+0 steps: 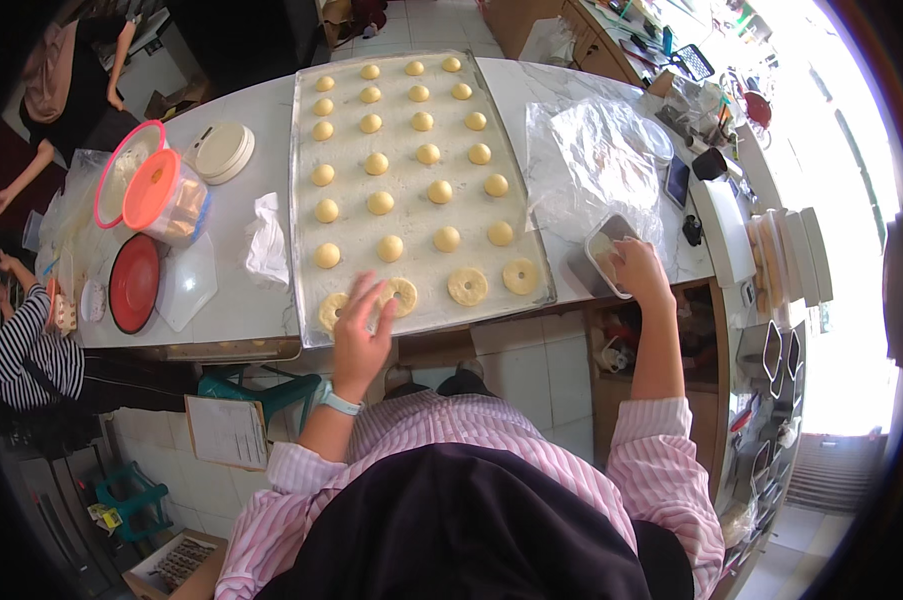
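Note:
A large metal baking tray point(411, 205) lies lengthwise on the table, holding rows of round pale-yellow dough balls point(440, 191). Along its near edge the dough pieces are flattened into rings with a hole in the middle, such as the dough ring point(467, 287). My left hand point(361, 335), fingers apart, hovers at the near left corner, partly covering two of the rings. To the right of the tray, my right hand point(639, 268) dips bent fingers into a rectangular metal container point(599, 243). What its fingertips hold, if anything, is hidden there.
Clear plastic sheeting point(596, 150) spreads beyond the container. Left of the tray are a white cloth point(266, 243), a red bowl point(134, 284), a lidded tub point(167, 205) and a round white scale point(222, 152). Other people stand at the left. A green stool point(261, 387) is below the table.

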### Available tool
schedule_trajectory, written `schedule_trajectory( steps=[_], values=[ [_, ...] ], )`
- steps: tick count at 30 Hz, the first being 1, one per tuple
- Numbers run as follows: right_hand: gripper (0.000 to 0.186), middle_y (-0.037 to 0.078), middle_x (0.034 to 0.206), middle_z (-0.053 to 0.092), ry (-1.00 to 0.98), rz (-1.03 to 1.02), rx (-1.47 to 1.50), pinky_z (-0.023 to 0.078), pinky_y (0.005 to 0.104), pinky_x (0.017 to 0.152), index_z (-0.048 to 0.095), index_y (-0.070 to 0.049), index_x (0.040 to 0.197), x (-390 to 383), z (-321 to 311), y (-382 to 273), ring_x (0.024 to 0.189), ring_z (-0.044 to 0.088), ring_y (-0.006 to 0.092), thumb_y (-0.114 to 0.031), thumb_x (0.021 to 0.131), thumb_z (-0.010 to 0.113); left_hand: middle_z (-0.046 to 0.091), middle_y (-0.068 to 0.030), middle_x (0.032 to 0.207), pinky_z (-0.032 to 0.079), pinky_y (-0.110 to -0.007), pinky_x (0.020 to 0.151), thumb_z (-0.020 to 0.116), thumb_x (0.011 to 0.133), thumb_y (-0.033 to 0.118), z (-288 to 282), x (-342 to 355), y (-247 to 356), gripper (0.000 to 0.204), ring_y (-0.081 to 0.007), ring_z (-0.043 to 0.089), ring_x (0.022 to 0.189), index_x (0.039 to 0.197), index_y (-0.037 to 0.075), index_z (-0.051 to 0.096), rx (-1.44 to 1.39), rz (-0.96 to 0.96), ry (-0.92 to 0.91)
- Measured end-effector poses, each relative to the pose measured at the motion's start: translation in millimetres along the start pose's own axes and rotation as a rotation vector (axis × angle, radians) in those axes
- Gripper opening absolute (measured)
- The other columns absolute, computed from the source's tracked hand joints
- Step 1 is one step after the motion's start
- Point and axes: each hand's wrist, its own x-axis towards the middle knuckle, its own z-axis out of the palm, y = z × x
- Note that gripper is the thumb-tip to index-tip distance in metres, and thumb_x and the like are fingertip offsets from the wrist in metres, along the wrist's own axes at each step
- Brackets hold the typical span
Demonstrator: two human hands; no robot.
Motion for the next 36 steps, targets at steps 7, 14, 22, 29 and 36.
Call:
schedule_trajectory(
  steps=[7, 14, 22, 29, 36],
  values=[
    [0.040, 0.024, 0.127, 0.048, 0.007, -0.416, 0.323, 0.037, 0.0412, 0.100, 0.047, 0.006, 0.122, -62.9, 50.0, -137.2, 0.120, 0.046, 0.0335, -0.019, 0.091, 0.044, 0.048, -0.0213, 0.126, 0.037, -0.039, 0.103, 0.045, 0.088, 0.057, 92.9, 46.1, 37.2, 0.083, -0.0296, 0.049, 0.116, 0.131, -0.012, 0.032, -1.972, -1.004, -0.551],
    [0.062, 0.023, 0.140, 0.034, -0.007, -0.403, 0.078, 0.016, 0.0453, 0.111, 0.029, 0.008, 0.135, 8.6, 104.1, -120.3, 0.133, 0.028, 0.0337, -0.040, 0.096, 0.029, 0.035, -0.0253, 0.137, 0.027, -0.043, 0.110, 0.045, 0.087, 0.058, 75.4, 51.0, 25.5, 0.088, -0.0334, 0.035, 0.129, 0.135, -0.012, 0.021, -1.987, -0.910, -0.274],
    [0.061, 0.017, 0.143, 0.032, -0.054, -0.418, 0.049, 0.015, 0.0474, 0.111, 0.032, 0.002, 0.136, 10.2, 115.4, -117.5, 0.135, 0.026, 0.0278, -0.042, 0.095, 0.030, 0.035, -0.0254, 0.138, 0.029, -0.043, 0.109, 0.043, 0.093, 0.045, 44.3, 34.6, 8.0, 0.070, -0.0346, 0.033, 0.130, 0.132, -0.012, 0.028, -1.936, -0.893, -0.081],
    [0.046, 0.018, 0.133, 0.046, -0.046, -0.185, 0.665, 0.034, 0.0384, 0.101, 0.038, -0.003, 0.135, 20.6, 115.2, -105.1, 0.122, 0.045, 0.0241, -0.020, 0.092, 0.044, 0.039, -0.0248, 0.135, 0.033, -0.043, 0.107, 0.044, 0.094, 0.037, 38.6, 28.1, 6.6, 0.060, -0.0336, 0.037, 0.128, 0.131, -0.010, 0.032, -1.901, -0.935, -0.033],
    [0.015, 0.012, 0.075, 0.068, 0.352, 0.032, 0.593, 0.051, 0.0315, 0.066, 0.068, -0.003, 0.092, 18.6, 6.4, -77.7, 0.069, 0.066, 0.0223, -0.011, 0.085, 0.056, 0.043, -0.0225, 0.132, 0.034, -0.043, 0.107, 0.045, 0.094, 0.031, 29.9, 25.4, 1.2, 0.052, -0.0324, 0.040, 0.126, 0.128, -0.008, 0.038, -1.902, -0.926, 0.003]
  ],
)
